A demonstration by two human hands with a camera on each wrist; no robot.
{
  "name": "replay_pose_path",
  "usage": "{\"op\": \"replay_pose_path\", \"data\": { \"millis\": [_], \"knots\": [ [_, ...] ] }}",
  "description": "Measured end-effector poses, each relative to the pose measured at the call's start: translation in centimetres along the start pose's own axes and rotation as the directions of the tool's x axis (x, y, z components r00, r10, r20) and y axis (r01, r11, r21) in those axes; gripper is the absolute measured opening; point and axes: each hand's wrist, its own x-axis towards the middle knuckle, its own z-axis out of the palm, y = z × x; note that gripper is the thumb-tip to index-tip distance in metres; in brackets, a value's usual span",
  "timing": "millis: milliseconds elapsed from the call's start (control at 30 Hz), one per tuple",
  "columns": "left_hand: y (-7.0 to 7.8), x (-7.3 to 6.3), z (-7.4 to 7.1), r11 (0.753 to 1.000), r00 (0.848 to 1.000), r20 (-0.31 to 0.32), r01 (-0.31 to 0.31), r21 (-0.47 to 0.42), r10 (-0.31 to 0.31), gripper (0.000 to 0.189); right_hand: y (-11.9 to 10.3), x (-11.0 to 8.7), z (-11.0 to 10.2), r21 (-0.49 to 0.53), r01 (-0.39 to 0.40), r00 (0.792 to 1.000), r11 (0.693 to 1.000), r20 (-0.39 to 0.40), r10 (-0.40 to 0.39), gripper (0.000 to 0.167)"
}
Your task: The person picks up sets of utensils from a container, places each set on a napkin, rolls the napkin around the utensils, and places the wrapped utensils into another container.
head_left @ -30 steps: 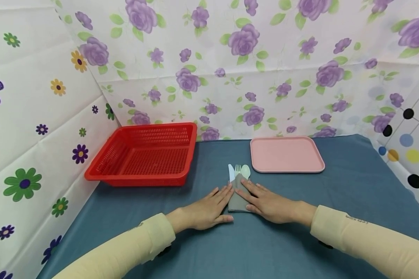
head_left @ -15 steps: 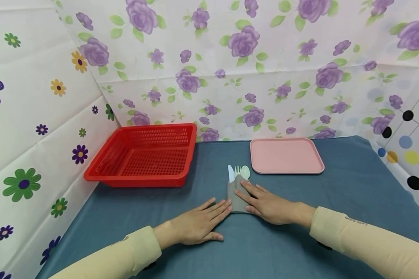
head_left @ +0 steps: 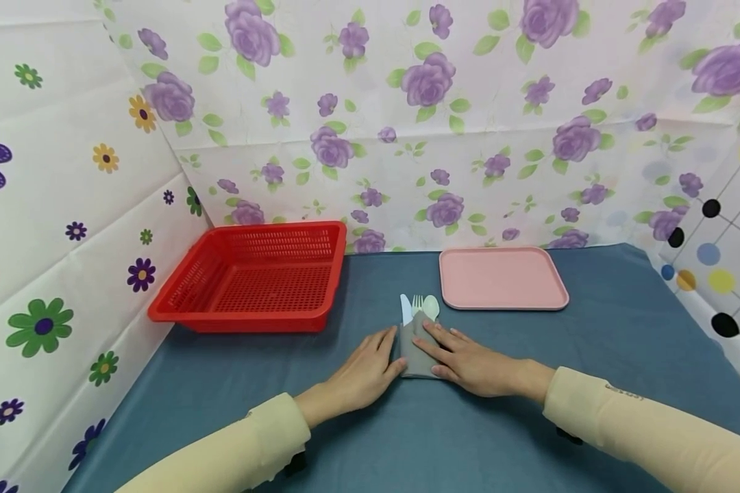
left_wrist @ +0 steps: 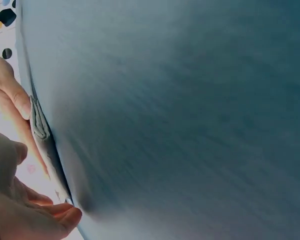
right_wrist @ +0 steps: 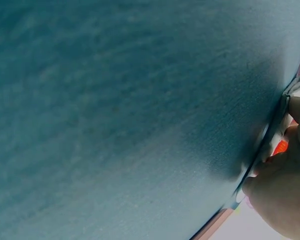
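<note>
A folded grey cloth napkin (head_left: 412, 359) lies on the blue cloth, its layered edge (left_wrist: 39, 122) showing in the left wrist view. Out of its top stick a pale blue knife (head_left: 405, 308), a pale green fork (head_left: 417, 302) and a pale green spoon (head_left: 431, 306). Across the napkin's right side rests my right hand (head_left: 477, 366), fingers extended and pressing it flat. My left hand (head_left: 360, 373) is at the left edge, fingertips near the upper part and thumb by the lower part, without being curled round it. The cutlery handles are hidden inside the fold.
A red plastic basket (head_left: 329, 301) stands at the back left. Behind and to the right of the napkin lies a pink tray (head_left: 502, 277). Flowered sheets (head_left: 395, 185) hang along the back and left of the table.
My left hand slid down from the napkin's upper left to its lower left corner, then came back up along the left edge, thumb now by it. My right hand stayed on the napkin.
</note>
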Motion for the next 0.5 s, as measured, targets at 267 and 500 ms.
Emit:
{"op": "replay_pose_path", "data": {
  "millis": [267, 500],
  "knots": [
    [0.5, 1.1, 0.0, 0.985, 0.998, -0.021, 0.056, -0.165, -0.061, 0.066, 0.2, 0.0, 0.3, 0.011, -0.003, 1.000, 1.000, -0.003, 0.003, 0.060],
    [1.4, 2.1, -1.2, 0.631, 0.958, 0.096, 0.251, -0.734, -0.269, 0.073, 0.2, 0.0, -0.2, 0.066, -0.010, 1.000, 0.998, 0.003, 0.009, 0.061]
  ]
}}
